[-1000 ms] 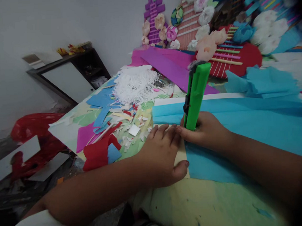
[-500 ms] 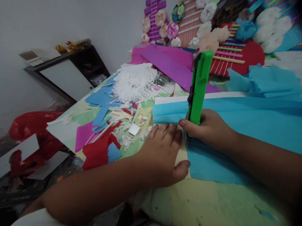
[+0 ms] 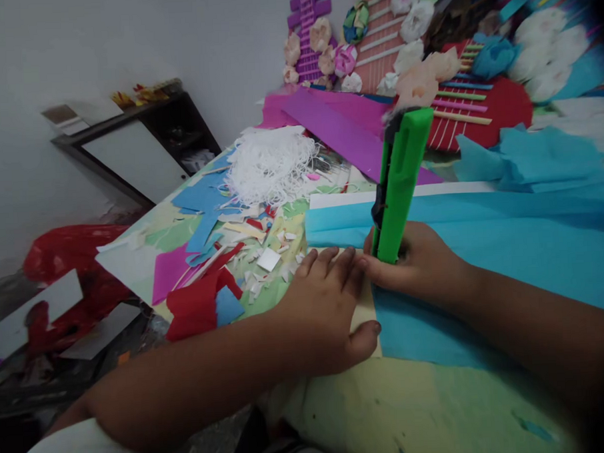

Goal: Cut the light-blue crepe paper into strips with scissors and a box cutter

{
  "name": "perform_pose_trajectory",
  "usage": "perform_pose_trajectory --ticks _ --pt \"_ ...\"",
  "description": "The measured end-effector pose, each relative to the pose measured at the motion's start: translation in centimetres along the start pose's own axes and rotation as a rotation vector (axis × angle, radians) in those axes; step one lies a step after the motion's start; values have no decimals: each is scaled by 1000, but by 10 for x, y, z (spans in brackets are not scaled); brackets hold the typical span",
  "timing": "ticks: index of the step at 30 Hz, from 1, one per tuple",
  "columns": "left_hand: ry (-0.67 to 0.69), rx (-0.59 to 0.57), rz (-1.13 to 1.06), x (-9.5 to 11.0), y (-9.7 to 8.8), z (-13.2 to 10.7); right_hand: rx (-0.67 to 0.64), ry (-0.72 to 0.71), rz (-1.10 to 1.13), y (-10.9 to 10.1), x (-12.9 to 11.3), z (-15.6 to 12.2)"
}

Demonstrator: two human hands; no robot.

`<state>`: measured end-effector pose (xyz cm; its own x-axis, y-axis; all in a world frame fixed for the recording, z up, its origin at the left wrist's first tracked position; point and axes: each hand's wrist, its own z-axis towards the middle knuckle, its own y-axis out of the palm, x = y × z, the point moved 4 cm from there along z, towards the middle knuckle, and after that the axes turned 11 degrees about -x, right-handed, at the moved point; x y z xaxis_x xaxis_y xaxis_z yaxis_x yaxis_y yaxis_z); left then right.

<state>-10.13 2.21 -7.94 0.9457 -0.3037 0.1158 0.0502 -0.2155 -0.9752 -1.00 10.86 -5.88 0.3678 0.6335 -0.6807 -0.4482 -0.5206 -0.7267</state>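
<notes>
My right hand (image 3: 423, 261) grips a green utility knife (image 3: 403, 182) with a black slider side. The knife stands nearly upright, and its lower end is hidden behind my fingers. Flat on a cream-coloured card (image 3: 368, 314) lies my left hand (image 3: 326, 312), fingers stretched forward and thumb out to the side. That card's right edge lies on blue crepe paper (image 3: 524, 263), which spreads off to the right. The right thumb is close by the left fingertips; whether they touch I cannot tell.
Paper scraps (image 3: 268, 258) and a heap of white string (image 3: 272, 164) lie left of the blue paper. Purple paper strips (image 3: 335, 128) are behind. Paper guitars with flowers, one of them red (image 3: 502, 111), line the back. A dark cabinet (image 3: 133, 140) stands beyond the table.
My right hand and the utility knife have shifted slightly down, toward me. The knife's lower end, visible before, is now covered by my hand. My left hand stays in place.
</notes>
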Motion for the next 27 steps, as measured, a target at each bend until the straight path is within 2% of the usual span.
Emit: perform_pose_trajectory --ticks 6,12,19,27 --pt "-7 2 22 0 1 -1 6 -10 27 0 3 1" --pt "8 -6 40 0 0 0 101 66 133 -7 1 -3" --pt "19 22 27 0 0 0 28 99 107 0 -2 -2" --pt "13 29 -2 0 -1 -1 -5 65 20 3 -3 -1"
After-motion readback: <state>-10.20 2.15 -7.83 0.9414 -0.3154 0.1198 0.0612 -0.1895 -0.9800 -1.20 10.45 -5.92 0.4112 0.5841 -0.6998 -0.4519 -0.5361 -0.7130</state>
